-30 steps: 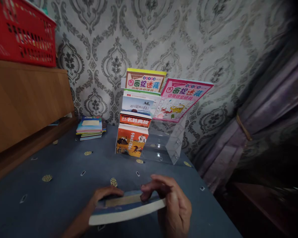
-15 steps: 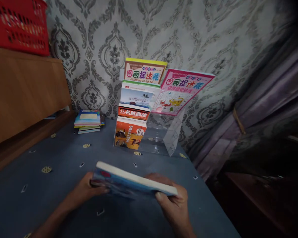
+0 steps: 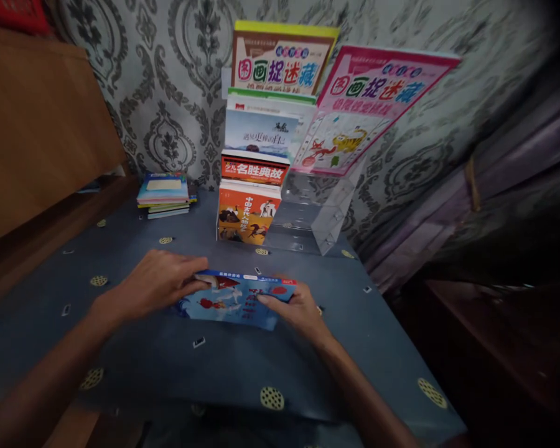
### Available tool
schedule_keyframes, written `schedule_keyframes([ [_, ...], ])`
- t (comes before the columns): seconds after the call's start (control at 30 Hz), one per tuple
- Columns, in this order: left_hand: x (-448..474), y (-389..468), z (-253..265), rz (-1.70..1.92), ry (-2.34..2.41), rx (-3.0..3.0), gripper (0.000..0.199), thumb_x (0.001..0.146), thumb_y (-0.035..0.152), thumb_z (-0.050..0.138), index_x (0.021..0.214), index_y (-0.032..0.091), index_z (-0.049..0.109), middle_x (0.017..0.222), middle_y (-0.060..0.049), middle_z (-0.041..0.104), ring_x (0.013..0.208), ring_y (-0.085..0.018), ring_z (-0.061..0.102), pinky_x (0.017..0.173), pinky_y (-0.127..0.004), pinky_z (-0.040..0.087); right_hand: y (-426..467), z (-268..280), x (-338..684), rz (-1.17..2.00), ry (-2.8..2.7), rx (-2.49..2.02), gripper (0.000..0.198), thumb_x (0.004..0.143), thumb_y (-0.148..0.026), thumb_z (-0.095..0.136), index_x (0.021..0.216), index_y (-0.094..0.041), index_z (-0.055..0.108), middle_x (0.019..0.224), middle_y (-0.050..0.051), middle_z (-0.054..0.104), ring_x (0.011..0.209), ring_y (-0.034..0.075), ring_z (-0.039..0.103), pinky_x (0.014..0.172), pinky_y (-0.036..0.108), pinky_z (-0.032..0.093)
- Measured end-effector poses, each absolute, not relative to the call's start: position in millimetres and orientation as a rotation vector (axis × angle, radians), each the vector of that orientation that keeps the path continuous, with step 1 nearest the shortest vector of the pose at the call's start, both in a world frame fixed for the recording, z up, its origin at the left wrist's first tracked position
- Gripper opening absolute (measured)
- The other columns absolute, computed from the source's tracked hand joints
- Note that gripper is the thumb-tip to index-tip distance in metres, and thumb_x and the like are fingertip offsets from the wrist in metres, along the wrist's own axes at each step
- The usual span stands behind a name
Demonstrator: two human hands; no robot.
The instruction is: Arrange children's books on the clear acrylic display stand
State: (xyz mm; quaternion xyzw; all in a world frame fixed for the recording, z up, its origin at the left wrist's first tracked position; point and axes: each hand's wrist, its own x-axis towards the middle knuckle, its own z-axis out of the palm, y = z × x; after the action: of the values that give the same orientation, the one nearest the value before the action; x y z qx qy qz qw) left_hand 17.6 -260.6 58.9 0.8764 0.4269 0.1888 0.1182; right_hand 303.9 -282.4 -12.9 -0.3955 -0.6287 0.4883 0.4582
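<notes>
A blue book [image 3: 233, 306] with red and white pictures on its cover is held over the front part of the table, its spine turned up and away. My left hand [image 3: 168, 280] grips its upper left corner, fingers over the top edge. My right hand [image 3: 296, 308] is closed on the right end, thumb lying across the cover and fingers behind it. Beyond the hands stands a clear tiered book rack [image 3: 329, 227]. Its left column carries several books, with an orange book [image 3: 247, 214] lowest in front; a pink picture book [image 3: 364, 112] leans at the upper right.
A small stack of books [image 3: 163, 196] lies at the back left of the blue-covered table [image 3: 135, 367]. To the left is a wooden cabinet [image 3: 42, 124] with a red basket [image 3: 16, 14] on top. A tied curtain [image 3: 448, 199] hangs on the right.
The book has been turned, so its spine now faces up where the white page edges were. My left hand has shifted to its top corner. The view has tilted down and closer.
</notes>
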Motion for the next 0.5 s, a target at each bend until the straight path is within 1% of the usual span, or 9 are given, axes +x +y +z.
schedule_keyframes([
  [0.07,20,-267,55,0.69,1.273,2.546,0.028,0.086,0.053,0.064,0.085,0.025,0.071,0.074,-0.002,0.073,0.063,-0.017,0.064,0.058,-0.024,0.038,-284,-15,301,1.186,-1.522,-1.001,0.03,0.078,-0.047,0.078,0.068,-0.02,0.07,0.066,-0.001,0.064,0.06,0.014,0.06,0.059,0.025,0.051],
  [0.13,19,-273,47,0.956,1.351,2.376,0.03,0.081,0.053,0.07,0.092,0.025,0.071,0.079,-0.002,0.074,0.07,-0.019,0.068,0.064,-0.026,0.044,-287,-23,298,1.194,-1.461,-1.012,0.029,0.077,-0.047,0.079,0.07,-0.02,0.072,0.069,0.0,0.067,0.063,0.015,0.062,0.061,0.027,0.053],
  [0.2,17,-281,33,1.254,1.446,2.053,0.033,0.076,0.046,0.075,0.102,0.026,0.069,0.082,-0.001,0.075,0.075,-0.02,0.07,0.069,-0.027,0.048,-291,-35,296,1.231,-1.377,-1.021,0.027,0.076,-0.049,0.08,0.076,-0.022,0.076,0.075,0.001,0.071,0.068,0.017,0.065,0.068,0.03,0.057],
  [0.27,16,-289,13,1.464,1.454,1.668,0.035,0.075,0.037,0.073,0.107,0.026,0.066,0.08,0.001,0.073,0.073,-0.019,0.068,0.067,-0.026,0.05,-295,-50,293,1.276,-1.317,-1.04,0.029,0.072,-0.051,0.082,0.079,-0.023,0.077,0.076,0.001,0.073,0.07,0.018,0.067,0.071,0.032,0.058],
  [0.3,17,-293,2,1.521,1.424,1.5,0.032,0.074,0.035,0.071,0.105,0.025,0.066,0.077,0.001,0.072,0.069,-0.018,0.067,0.064,-0.026,0.05,-297,-56,293,1.294,-1.309,-1.051,0.031,0.071,-0.052,0.082,0.081,-0.024,0.078,0.076,0.0,0.073,0.07,0.018,0.067,0.071,0.032,0.058],
  [0.37,18,-302,-22,1.503,1.358,1.293,0.023,0.071,0.034,0.067,0.091,0.023,0.068,0.073,0.001,0.071,0.065,-0.018,0.065,0.061,-0.026,0.051,-301,-63,292,1.335,-1.369,-1.044,0.03,0.072,-0.052,0.082,0.083,-0.025,0.079,0.079,0.001,0.074,0.073,0.019,0.068,0.071,0.032,0.057],
  [0.43,18,-309,-40,1.423,1.321,1.217,0.016,0.067,0.034,0.068,0.077,0.022,0.069,0.069,-0.001,0.07,0.065,-0.019,0.065,0.061,-0.027,0.051,-303,-64,293,1.367,-1.484,-0.977,0.027,0.076,-0.05,0.08,0.086,-0.026,0.079,0.086,0.003,0.076,0.08,0.02,0.069,0.074,0.033,0.056],
  [0.5,17,-313,-50,1.41,1.289,1.152,0.015,0.062,0.035,0.071,0.066,0.021,0.069,0.063,-0.001,0.068,0.06,-0.018,0.062,0.058,-0.026,0.049,-304,-63,295,1.402,-1.591,-0.903,0.024,0.077,-0.049,0.079,0.086,-0.026,0.079,0.087,0.004,0.075,0.079,0.019,0.068,0.074,0.032,0.055],
])
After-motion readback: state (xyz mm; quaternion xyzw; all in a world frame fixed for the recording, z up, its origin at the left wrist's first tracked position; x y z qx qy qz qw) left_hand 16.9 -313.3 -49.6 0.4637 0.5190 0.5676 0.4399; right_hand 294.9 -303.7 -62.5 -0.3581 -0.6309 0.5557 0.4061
